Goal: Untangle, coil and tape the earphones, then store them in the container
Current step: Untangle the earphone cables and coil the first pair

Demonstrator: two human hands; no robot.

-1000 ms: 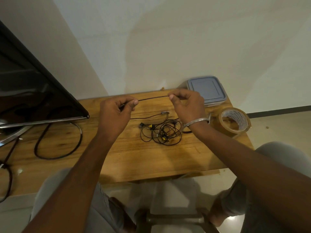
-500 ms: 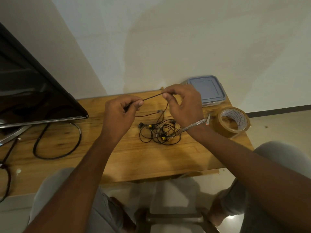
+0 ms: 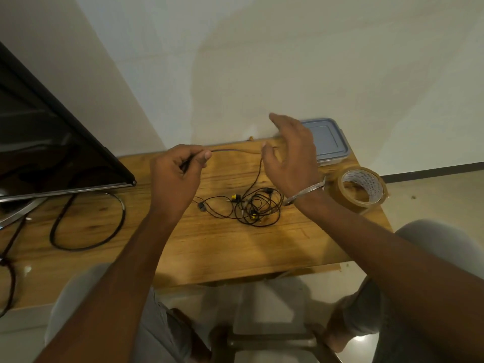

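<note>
"Pale plastered wall stood behind, with a honey-coloured wooden bench (image 3: 209, 244) against it. Over its left end leaned a big black flat screen (image 3: 52, 153), and a thick black power cable (image 3: 86, 226) looped below that."

"And the task's things?"

"At the far right corner sat a shallow clear plastic container with a grey-blue lid (image 3: 327, 142), shut. A roll of brown packing tape (image 3: 362, 188) stood just nearer than it. The left hand (image 3: 175, 176) was curled, pinching one end of the thin black earphones with yellow-marked buds (image 3: 259, 208) between thumb and forefinger. The right hand (image 3: 290, 158) was spread, fingers straight. From the left hand the cord ran level to the right thumb and bent downward there. Whether the thumb pressed the cord or it merely hung over, I couldn't tell."

"Where was the rest of them?"

"It lay in a loose tangle on the bench between the two wrists, near the tape and apart from the container."

"How would they handle?"

"Very light and limp, I'd judge. The cord looked thin enough to slip through fingers and to tighten its knots if tugged. The joints at the buds and plug seemed the weak spots, so the plain cord was the place to hold, fed loop by loop. A coil would likely spring open until taped."
</note>
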